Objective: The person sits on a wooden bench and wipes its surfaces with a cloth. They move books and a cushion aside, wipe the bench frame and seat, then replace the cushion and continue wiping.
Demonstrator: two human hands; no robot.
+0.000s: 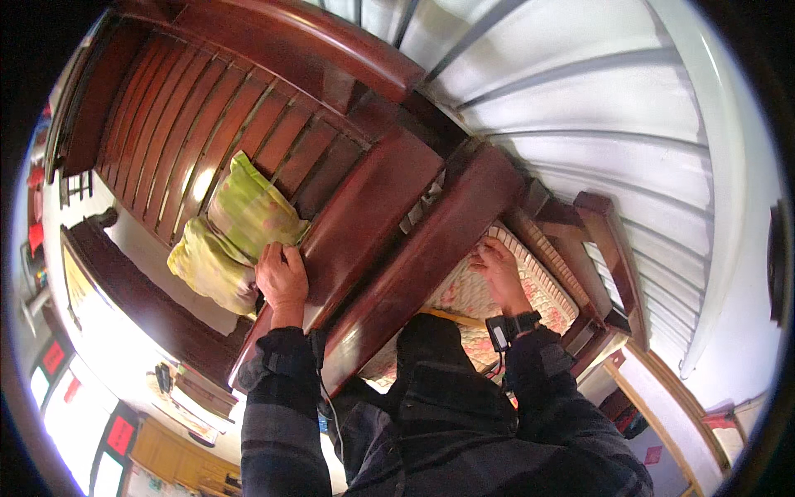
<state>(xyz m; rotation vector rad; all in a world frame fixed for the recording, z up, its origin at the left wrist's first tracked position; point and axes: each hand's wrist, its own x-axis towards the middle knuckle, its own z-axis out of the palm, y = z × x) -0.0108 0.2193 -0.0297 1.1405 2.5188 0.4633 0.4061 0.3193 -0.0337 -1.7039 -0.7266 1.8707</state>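
My left hand [282, 278] is at the inner edge of a dark red wooden armrest [372, 211], its fingers curled beside a yellow-green patterned fabric cushion [254, 208]. A crumpled yellow fabric piece [214, 267] lies against that cushion on a slatted wooden bench seat [168, 130]. Whether the left fingers pinch fabric or just rest on the wood cannot be made out. My right hand [497, 267] hovers over or rests on a floral quilted pad [472, 286], loosely bent, with nothing visible in it. A second broad wooden armrest [428, 255] runs between both hands.
Behind the benches is a white ribbed wall panel [596, 105]. To the right stands a wooden frame [612, 261] with the pad's striped edge near it. A dark carved wooden table edge [143, 292] curves along the left. Cables hang at both sleeves.
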